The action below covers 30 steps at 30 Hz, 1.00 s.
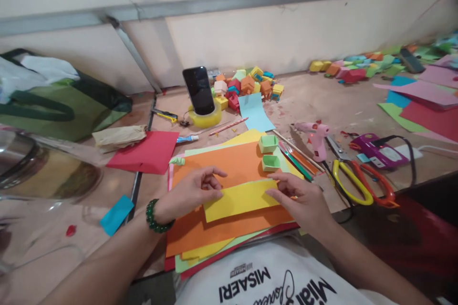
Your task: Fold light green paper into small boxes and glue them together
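Note:
A yellow paper strip lies flat across a stack of coloured sheets whose top one is orange. My left hand, with a green bead bracelet at the wrist, pinches the strip's upper left edge, its thumb on top and its other fingers curled. At the strip's right end, my right hand grips the upper corner between thumb and fingers. Two small light green paper boxes, one above the other and a nearer one, sit on the stack just beyond my right hand.
A phone stands in a yellow tape roll before a heap of folded paper pieces. To the right lie a pink glue gun, scissors and a purple device. A glass jar stands left.

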{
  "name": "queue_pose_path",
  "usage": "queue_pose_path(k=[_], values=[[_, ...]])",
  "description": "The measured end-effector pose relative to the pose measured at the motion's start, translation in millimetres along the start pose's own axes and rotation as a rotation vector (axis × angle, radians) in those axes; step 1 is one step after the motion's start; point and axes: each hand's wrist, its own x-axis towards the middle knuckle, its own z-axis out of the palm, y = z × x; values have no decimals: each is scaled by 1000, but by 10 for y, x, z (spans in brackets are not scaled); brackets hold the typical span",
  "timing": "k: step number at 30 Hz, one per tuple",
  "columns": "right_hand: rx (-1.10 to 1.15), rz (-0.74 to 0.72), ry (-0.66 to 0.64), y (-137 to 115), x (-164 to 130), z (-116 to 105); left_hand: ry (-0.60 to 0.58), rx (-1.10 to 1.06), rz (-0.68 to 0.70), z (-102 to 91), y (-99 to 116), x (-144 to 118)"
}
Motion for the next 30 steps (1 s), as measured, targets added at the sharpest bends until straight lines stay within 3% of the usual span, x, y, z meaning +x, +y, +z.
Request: queue_pose_path(k=[4,12,21,30], values=[[58,35,42,8,-36,51,72,-41,-29,0,-95,-101],[155,136,28,98,-62,152,104,-72,-83,-21,-257,-168],[153,178,37,78,-40,161,147,-206,-34,-18,-264,-186],[178,275,7,-18,18,155,294,-129,-26,73,-178,-187]])
